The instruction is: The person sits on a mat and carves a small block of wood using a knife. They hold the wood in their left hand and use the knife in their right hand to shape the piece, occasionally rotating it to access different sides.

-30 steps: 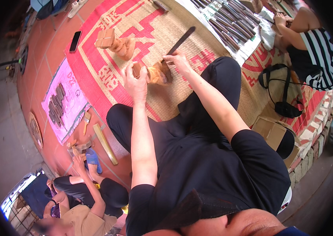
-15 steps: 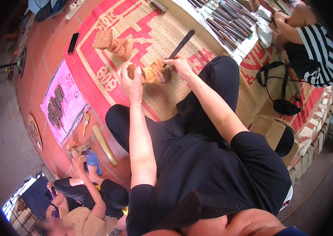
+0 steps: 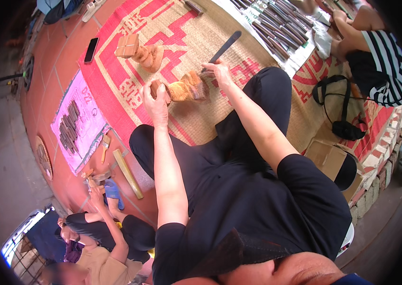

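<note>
My left hand (image 3: 156, 102) is closed round the brown block end of a wooden carving (image 3: 186, 88). The carving lies low over the mat, its yellowish rounded part pointing right. In my right hand (image 3: 219, 75) is a long dark flat file (image 3: 227, 46), gripped near its lower end and slanting up to the right. The file's lower end is by the carving's right end; whether they touch I cannot tell. Beyond my left hand stands a second wooden carving (image 3: 149, 58), with a square wooden block (image 3: 127, 46) at its upper left.
A red and tan woven mat (image 3: 201, 116) lies under the work. Rows of dark-handled tools (image 3: 281, 28) rest on white cloth at the far right, near a seated person in stripes. Left are a phone (image 3: 90, 50), a pink cloth (image 3: 80, 118), a brush (image 3: 105, 148) and another person working.
My right hand and the file have shifted slightly right and up. The carving sits turned a little, with more of its yellowish side showing. My left hand keeps its hold.
</note>
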### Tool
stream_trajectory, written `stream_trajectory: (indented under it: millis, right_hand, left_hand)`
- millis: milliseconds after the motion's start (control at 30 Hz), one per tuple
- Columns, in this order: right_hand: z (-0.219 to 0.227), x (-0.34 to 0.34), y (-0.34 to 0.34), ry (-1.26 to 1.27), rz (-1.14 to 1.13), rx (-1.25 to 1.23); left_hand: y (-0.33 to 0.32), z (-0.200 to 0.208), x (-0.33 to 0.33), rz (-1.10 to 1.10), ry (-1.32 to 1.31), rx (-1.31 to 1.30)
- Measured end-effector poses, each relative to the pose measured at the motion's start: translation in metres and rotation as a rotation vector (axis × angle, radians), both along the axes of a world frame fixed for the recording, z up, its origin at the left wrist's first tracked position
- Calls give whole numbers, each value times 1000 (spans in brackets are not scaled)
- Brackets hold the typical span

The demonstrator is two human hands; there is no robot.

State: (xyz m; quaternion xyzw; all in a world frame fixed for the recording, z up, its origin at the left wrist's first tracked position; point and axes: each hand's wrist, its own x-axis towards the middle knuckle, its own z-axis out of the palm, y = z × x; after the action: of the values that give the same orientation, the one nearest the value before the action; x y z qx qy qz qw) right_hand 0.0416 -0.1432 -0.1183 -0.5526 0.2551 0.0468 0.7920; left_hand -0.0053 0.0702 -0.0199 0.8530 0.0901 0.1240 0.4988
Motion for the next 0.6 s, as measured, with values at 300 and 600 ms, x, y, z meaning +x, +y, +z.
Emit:
stream_trajectory:
  millis: [300, 600]
  right_hand:
    - [-10, 6, 11, -222, 324, -113]
    - [1, 1, 5, -155, 334, -53]
  left_hand:
    - [-5, 4, -4, 8, 3, -2]
    - [-2, 0, -1, -19, -38, 69]
